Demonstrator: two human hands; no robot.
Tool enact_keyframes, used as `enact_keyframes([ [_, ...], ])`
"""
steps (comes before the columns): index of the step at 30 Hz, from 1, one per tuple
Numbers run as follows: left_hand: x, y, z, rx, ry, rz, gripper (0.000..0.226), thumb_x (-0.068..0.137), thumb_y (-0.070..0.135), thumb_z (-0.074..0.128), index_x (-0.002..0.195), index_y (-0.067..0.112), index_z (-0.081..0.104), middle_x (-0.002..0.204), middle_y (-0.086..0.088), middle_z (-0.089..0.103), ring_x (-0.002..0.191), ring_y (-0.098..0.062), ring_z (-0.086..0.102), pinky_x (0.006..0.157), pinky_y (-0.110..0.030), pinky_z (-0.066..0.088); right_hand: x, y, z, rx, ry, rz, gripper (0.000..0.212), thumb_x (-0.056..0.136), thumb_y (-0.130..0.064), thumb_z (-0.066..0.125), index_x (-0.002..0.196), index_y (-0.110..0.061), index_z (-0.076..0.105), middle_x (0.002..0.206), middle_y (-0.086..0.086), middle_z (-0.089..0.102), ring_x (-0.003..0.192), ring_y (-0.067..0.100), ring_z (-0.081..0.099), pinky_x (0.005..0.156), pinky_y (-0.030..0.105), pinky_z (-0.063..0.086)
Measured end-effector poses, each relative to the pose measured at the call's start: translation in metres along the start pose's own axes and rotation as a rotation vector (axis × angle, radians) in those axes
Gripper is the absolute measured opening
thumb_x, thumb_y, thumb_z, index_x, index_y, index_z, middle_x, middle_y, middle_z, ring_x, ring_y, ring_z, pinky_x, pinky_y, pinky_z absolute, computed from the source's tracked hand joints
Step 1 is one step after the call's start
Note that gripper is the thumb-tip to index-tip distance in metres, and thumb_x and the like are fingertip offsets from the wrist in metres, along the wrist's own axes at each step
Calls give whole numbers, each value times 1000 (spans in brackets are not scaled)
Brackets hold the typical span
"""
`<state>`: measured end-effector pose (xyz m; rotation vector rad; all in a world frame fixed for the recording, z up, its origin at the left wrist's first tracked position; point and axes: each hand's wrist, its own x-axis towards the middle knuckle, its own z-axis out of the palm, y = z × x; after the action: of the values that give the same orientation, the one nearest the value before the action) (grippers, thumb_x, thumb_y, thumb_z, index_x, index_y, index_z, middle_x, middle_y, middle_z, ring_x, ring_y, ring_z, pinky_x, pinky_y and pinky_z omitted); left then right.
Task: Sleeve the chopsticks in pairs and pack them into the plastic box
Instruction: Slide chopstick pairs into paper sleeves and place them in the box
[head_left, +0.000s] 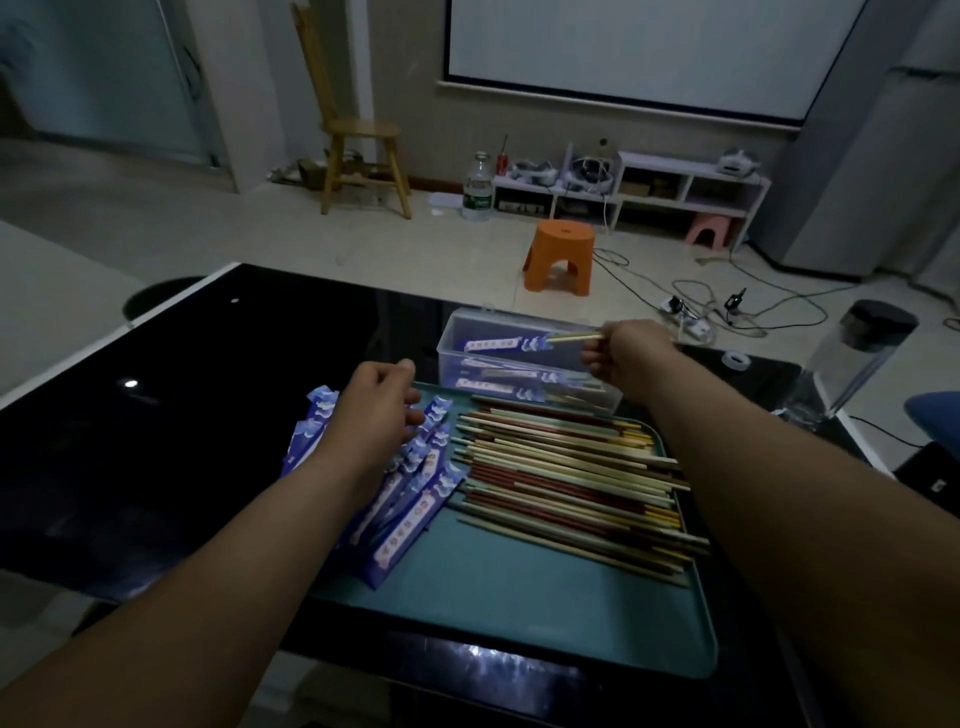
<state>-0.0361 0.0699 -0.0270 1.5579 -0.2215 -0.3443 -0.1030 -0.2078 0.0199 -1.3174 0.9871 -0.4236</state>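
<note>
My right hand (626, 358) grips the bare ends of a sleeved chopstick pair (501, 344), holding it level over the clear plastic box (451, 358). Several sleeved pairs lie inside the box. My left hand (382, 402) hovers over the pile of purple paper sleeves (410, 499) on the left part of the teal tray (519, 597), fingers loosely curled and holding nothing that I can see. A heap of loose chopsticks (566, 478), cream, red and green, lies across the tray's right half.
The tray and box rest on a glossy black table (182, 415). A clear jar with a black lid (857, 358) and a tape roll (735, 359) stand at the right. Beyond the table are an orange stool (560, 260), cables and a wooden chair (353, 140).
</note>
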Motion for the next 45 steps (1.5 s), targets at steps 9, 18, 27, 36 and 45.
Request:
enact_keyframes([
  [9,-5,8,-4,8,-5,3,23,107,38,47,109,15,53,102,-8,61,79,-21,60,74,-40,50,-12,6,-7,-436,173,-162,22,107,-13,43,111,1,59,103,22,70,75,26,61,64,34,48],
  [18,-38,-9,-11,1212,-216,292,19,92,42,57,90,23,56,94,2,66,95,-25,65,75,-35,46,-125,79,-46,-661,-114,-390,17,105,-19,55,95,-13,68,85,11,73,60,17,63,50,26,45],
  [27,-61,-29,3,1578,-244,282,34,91,45,58,116,23,51,123,-3,63,112,-28,63,81,-39,44,-156,130,-69,-1299,-93,-641,10,97,-33,56,100,-30,65,104,-7,64,99,22,62,78,38,53],
  [36,-57,-18,8,1394,-181,319,20,91,40,59,89,27,44,90,-1,61,76,-23,53,67,-36,43,-142,135,-60,-1362,-128,-708,8,97,-29,55,102,-28,61,105,-2,57,102,26,57,74,37,45],
  [45,-56,-28,14,1143,-328,287,15,96,26,54,98,20,40,89,-7,57,83,-33,56,67,-38,39,-133,137,-61,-1381,-75,-676,13,96,-28,57,105,-25,65,106,0,58,105,26,56,75,37,42],
])
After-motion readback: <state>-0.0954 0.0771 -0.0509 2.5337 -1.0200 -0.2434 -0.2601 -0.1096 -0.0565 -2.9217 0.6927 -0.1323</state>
